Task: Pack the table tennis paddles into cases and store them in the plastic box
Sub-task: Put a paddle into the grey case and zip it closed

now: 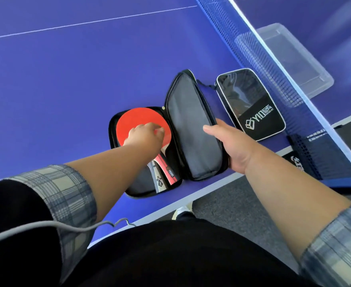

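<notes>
A black paddle case (191,129) lies open on the blue table near its front edge. In its left half rests a red-faced paddle (137,119), and two handles (164,175) show at the bottom. My left hand (147,135) presses down on the red rubber with its fingers curled. My right hand (230,146) grips the raised right flap of the open case, thumb on the inside lining. A second black case (255,108), zipped shut, with a white logo, lies just right of the open one. The clear plastic box (290,61) stands beyond the net.
The table tennis net (259,48) runs diagonally between the cases and the plastic box, with its post clamp (303,154) at the table edge. A grey cable (46,226) hangs across my body. Dark carpet lies beyond the table's front edge.
</notes>
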`<action>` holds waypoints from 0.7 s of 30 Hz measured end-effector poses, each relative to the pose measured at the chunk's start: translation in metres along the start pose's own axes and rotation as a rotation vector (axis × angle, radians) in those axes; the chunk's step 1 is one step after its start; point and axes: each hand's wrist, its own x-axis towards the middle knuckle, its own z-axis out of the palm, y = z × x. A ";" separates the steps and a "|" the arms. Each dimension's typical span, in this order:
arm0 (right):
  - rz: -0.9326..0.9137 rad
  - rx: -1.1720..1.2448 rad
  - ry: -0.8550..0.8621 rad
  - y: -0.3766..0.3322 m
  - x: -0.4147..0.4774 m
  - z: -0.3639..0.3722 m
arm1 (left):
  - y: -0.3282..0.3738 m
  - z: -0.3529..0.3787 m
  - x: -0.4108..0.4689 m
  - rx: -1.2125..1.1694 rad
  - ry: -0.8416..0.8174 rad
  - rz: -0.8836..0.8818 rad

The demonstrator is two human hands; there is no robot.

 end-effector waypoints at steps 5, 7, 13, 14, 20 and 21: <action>-0.073 -0.243 -0.048 -0.006 -0.001 0.066 | 0.004 -0.024 -0.007 -0.666 -0.123 -0.272; -0.101 -0.354 -0.054 -0.001 -0.001 0.091 | -0.002 -0.030 -0.018 -0.873 -0.151 -0.246; -0.139 -0.656 -0.057 0.016 0.007 0.142 | -0.035 -0.042 -0.037 -0.767 -0.088 -0.176; -0.130 -0.691 -0.069 0.018 0.008 0.146 | -0.043 -0.043 -0.038 -0.650 -0.019 -0.154; -0.060 -1.092 -0.024 0.042 0.019 0.148 | -0.074 -0.043 -0.036 -0.384 0.046 -0.294; -0.047 -1.158 -0.005 0.047 0.022 0.144 | -0.076 -0.043 -0.035 -0.367 0.049 -0.344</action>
